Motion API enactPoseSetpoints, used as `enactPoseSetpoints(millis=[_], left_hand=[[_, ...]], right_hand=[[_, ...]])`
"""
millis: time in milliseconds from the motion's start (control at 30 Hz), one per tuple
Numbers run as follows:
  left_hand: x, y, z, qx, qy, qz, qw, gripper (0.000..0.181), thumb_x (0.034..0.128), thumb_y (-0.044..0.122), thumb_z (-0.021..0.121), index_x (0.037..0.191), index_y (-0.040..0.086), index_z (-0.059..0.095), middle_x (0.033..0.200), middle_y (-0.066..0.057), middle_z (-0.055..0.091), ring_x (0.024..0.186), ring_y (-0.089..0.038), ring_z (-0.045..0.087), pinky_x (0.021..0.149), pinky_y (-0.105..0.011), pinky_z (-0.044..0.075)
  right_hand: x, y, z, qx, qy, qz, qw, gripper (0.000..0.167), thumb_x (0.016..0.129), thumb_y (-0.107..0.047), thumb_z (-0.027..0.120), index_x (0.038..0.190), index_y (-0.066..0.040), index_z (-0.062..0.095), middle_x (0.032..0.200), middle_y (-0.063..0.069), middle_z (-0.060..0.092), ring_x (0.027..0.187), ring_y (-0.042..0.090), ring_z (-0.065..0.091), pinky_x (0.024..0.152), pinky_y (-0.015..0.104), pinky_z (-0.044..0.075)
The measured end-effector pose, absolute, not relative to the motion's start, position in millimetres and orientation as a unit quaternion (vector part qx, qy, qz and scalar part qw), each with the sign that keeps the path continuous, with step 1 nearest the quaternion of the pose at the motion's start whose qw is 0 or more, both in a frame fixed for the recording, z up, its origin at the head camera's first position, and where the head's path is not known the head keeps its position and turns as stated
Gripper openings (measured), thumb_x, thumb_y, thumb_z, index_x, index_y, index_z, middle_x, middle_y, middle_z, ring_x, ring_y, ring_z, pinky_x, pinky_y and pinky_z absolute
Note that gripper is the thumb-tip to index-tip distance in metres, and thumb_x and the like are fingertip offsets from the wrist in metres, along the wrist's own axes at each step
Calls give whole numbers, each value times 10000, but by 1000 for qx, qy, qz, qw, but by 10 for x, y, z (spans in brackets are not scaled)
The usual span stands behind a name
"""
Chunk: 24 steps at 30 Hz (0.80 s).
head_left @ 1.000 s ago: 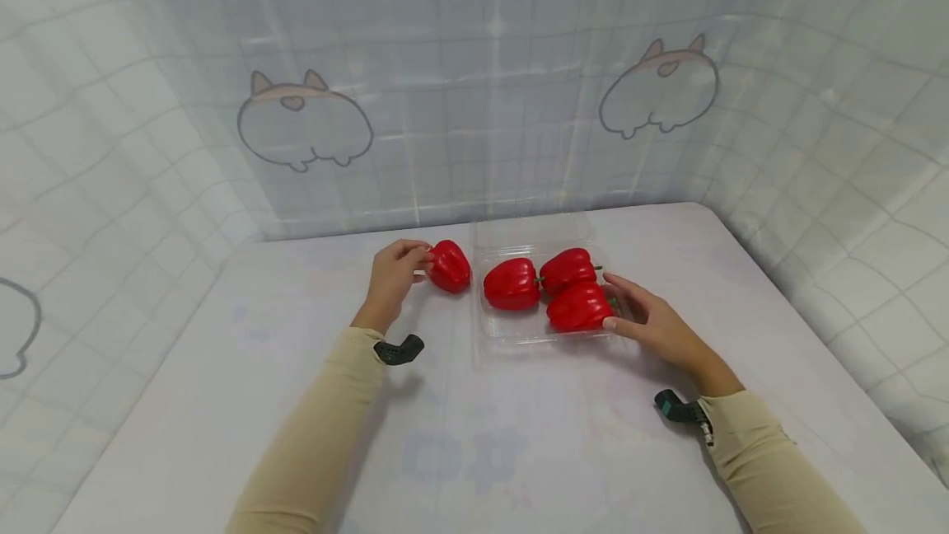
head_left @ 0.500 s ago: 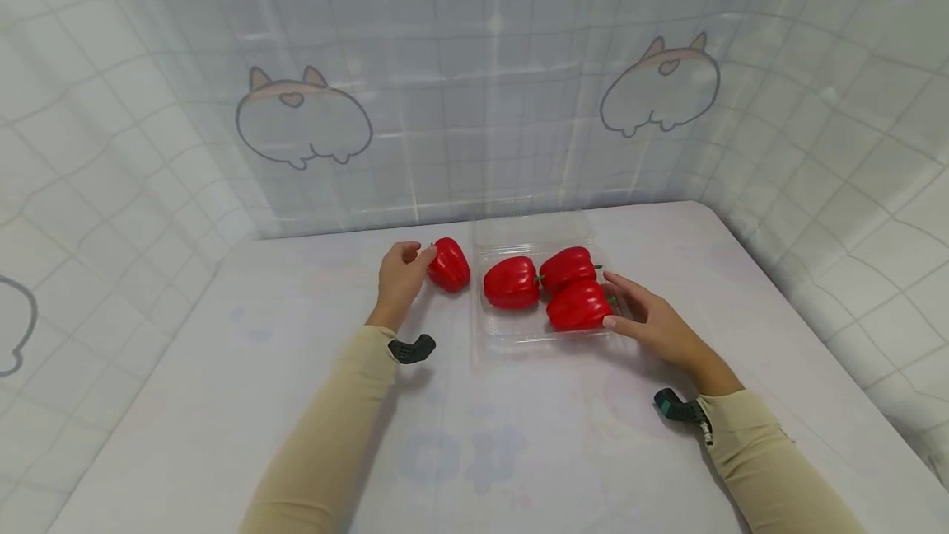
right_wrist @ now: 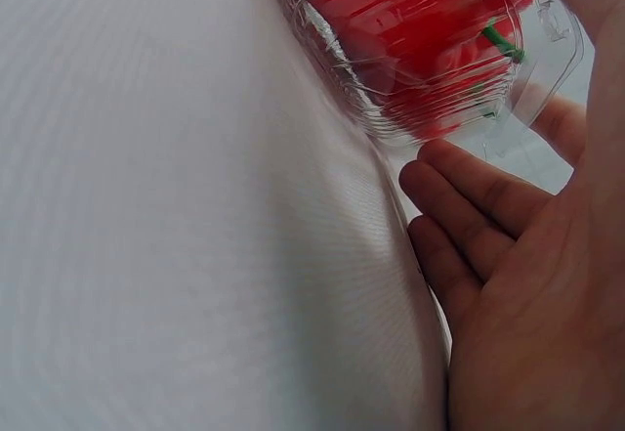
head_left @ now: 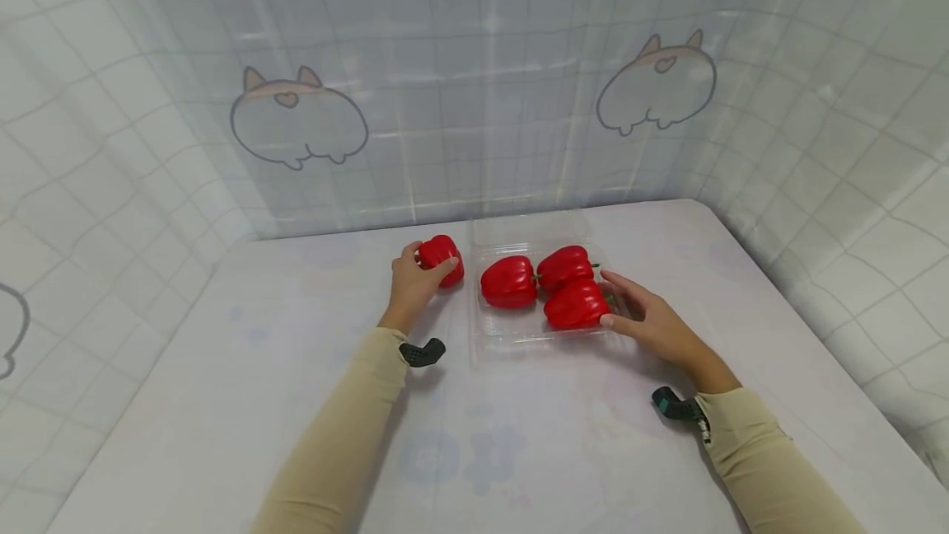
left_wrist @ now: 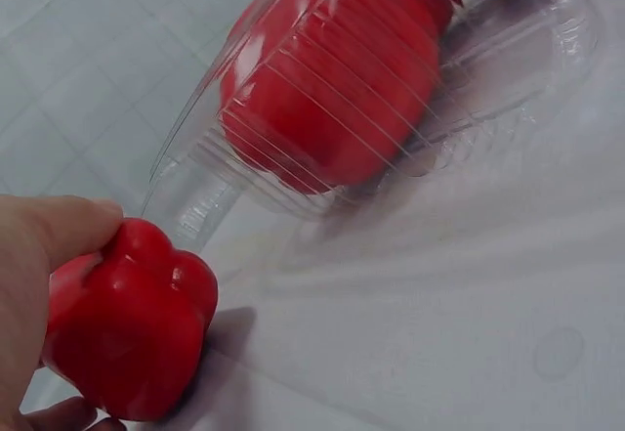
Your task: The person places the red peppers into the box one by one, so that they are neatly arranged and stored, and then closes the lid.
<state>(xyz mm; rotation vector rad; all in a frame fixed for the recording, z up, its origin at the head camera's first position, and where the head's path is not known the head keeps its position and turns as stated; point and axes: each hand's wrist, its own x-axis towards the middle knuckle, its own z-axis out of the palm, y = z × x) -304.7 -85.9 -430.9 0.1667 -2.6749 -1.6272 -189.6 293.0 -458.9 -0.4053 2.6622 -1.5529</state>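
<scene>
The left hand [head_left: 417,285] has its thumb and fingers around a red bell pepper [head_left: 449,269], left of a clear plastic box [head_left: 511,326]. In the left wrist view the thumb lies on top of that pepper [left_wrist: 137,323] and fingertips show below it. Three red peppers lie in the box: one at left [head_left: 508,282], one at back right [head_left: 565,267], one at front right [head_left: 577,305]. At the box's right side is the right hand [head_left: 652,321], thumb and forefinger at its edge; in the right wrist view the other fingers extend beside the box wall [right_wrist: 391,123].
The box's clear lid [head_left: 530,229] lies folded back toward the rear wall. A pale sheet covers the table [head_left: 296,369]; grid-patterned sheeting [head_left: 474,105] stands at the back and both sides. Dark wrist devices are on both sleeves.
The left hand has shifted right and its thumb has come over the front of the loose pepper, which it now grips. The right hand stays at the box.
</scene>
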Motion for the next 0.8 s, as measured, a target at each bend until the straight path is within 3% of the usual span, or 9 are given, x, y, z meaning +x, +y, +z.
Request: enactPoseSetpoints(millis=[200,367,633,700,800], left_hand=[[-3023,-867,-4316,53,-856,-514,-12,843,891,358,730,1566,153,267,1457,-163,369,1347,-326,383,969,-500,512],[-3009,-866,-4346,41,-867,-497,4,839,879,324,736,1555,142,273,1452,-163,388,1348,-339,387,972,-517,507],[-2984,-818,-4404,1,-887,-460,48,823,852,249,749,1537,186,297,1424,-155,455,1307,-347,446,981,-532,496],[-2963,-799,-4406,-3,-888,-457,51,844,841,251,764,1538,204,289,1426,-150,462,1308,-350,449,972,-533,502],[-2926,-782,-4401,0,-887,-460,50,867,834,249,775,1540,217,274,1441,-141,458,1321,-350,438,962,-530,510]], right_hand=[[-1897,2925,-4577,-130,857,-499,18,838,896,-366,746,1590,-251,290,1566,93,390,1449,315,334,1078,481,383],[-1887,2921,-4572,-132,858,-496,16,827,903,-359,741,1589,-231,295,1561,98,398,1446,309,344,1082,444,378],[-1894,2938,-4602,-138,850,-508,19,787,925,-322,724,1585,-228,304,1553,102,408,1436,299,366,1019,162,376],[-1897,2940,-4602,-136,850,-508,19,786,926,-327,722,1585,-232,305,1552,101,409,1436,299,368,1023,168,377],[-1897,2938,-4593,-134,852,-506,21,788,926,-340,720,1586,-237,301,1554,98,408,1436,297,369,1066,273,389]])
